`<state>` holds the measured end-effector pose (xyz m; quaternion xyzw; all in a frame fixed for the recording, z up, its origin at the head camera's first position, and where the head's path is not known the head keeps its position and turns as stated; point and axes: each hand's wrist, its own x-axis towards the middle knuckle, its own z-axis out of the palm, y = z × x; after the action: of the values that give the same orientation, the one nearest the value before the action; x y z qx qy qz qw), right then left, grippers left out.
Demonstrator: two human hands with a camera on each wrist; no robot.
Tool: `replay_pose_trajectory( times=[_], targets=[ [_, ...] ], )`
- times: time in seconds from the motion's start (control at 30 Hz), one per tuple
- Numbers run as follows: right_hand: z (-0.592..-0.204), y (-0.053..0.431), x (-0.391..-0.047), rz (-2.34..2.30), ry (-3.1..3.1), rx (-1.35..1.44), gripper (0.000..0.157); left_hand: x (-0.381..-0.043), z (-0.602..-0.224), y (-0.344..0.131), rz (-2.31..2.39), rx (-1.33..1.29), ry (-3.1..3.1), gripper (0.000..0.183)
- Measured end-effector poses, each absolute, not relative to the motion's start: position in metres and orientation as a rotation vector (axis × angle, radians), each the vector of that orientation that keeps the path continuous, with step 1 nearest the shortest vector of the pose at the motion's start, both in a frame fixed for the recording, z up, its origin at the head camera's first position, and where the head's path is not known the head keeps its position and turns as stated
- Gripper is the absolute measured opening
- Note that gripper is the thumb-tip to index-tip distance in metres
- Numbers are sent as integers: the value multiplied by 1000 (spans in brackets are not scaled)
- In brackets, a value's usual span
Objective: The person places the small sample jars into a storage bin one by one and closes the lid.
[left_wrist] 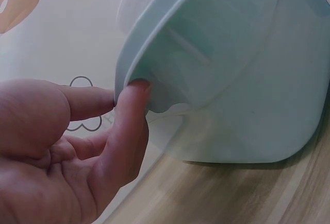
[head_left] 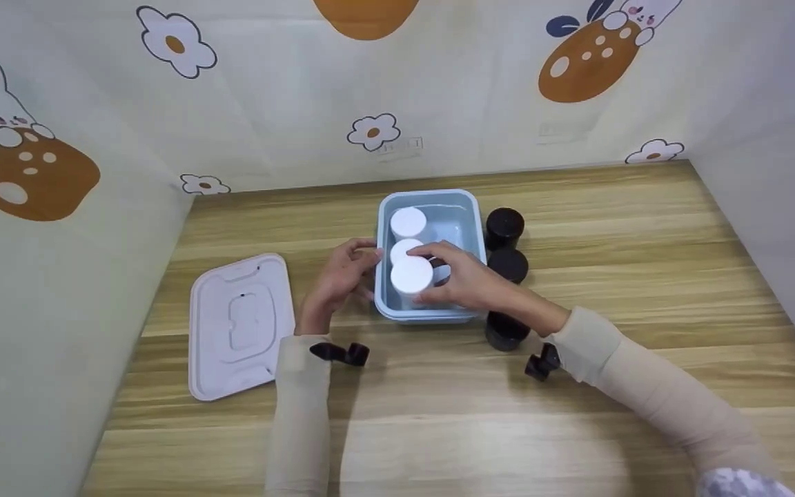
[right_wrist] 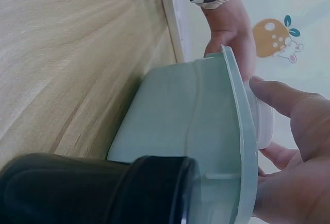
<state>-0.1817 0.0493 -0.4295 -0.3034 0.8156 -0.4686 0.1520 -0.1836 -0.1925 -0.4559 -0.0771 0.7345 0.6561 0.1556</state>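
In the head view a light blue plastic box (head_left: 430, 315) stands on the table. My left hand (head_left: 344, 276) is at its left side; the left wrist view shows its thumb and a finger pinching the box rim (left_wrist: 135, 54). My right hand (head_left: 466, 276) grips a white-topped round jar (head_left: 412, 275) between thumb and fingers, over the near left part of the box. Two more white-topped jars, a far one (head_left: 408, 222) and a partly covered middle one (head_left: 404, 250), stand along the box's left side. In the right wrist view the held jar (right_wrist: 265, 123) shows above the rim.
Black jars stand in a row along the box's right side: a far one (head_left: 505, 226), a middle one (head_left: 508, 265) and a near one (head_left: 506, 333), partly behind my right forearm. A pale lid (head_left: 208, 331) lies on the table at left. Patterned cloth walls (head_left: 287, 96) surround the table.
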Motion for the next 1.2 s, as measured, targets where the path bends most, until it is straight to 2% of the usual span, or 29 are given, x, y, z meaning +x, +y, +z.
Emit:
replay_pose_trajectory(
  times=[0.27,0.83,1.2],
  targets=[
    [-431,46,-181,-1211,2416,-926,66,-183,-454,-191,1876,-223,2113,41],
    [-436,37,-182,-989,2543,-1037,57,-183,-456,-193,1870,-209,2105,43],
    [-433,39,-181,-1063,2508,-949,58,-182,-453,-194,1876,-221,2104,44]
  ],
)
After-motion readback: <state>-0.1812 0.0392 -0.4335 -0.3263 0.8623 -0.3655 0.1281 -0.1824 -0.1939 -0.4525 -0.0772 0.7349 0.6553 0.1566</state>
